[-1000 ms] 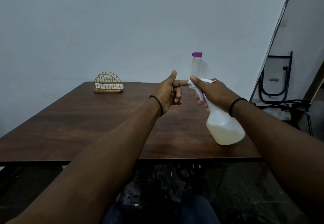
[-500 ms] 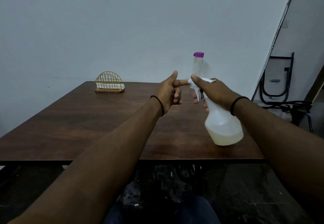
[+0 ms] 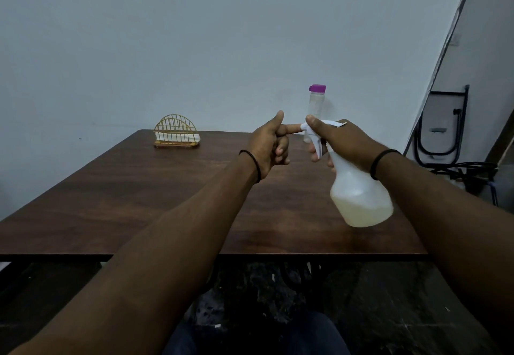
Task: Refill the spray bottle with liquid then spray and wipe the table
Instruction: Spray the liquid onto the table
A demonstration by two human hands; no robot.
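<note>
My right hand grips the neck and trigger head of a white translucent spray bottle, held tilted above the dark wooden table. Pale yellowish liquid fills its lower part. My left hand is beside it, forefinger stretched out and touching the nozzle tip, thumb up, other fingers curled. A clear bottle with a purple cap stands upright at the table's far edge, partly hidden behind my hands.
A gold wire napkin holder with white napkins sits at the far left of the table by the wall. A folded black chair leans at the right. My knees show below the table's near edge.
The spray bottle and both hands have shifted only slightly; the bottle's tilt changed a little. The left forefinger stays on the nozzle.
</note>
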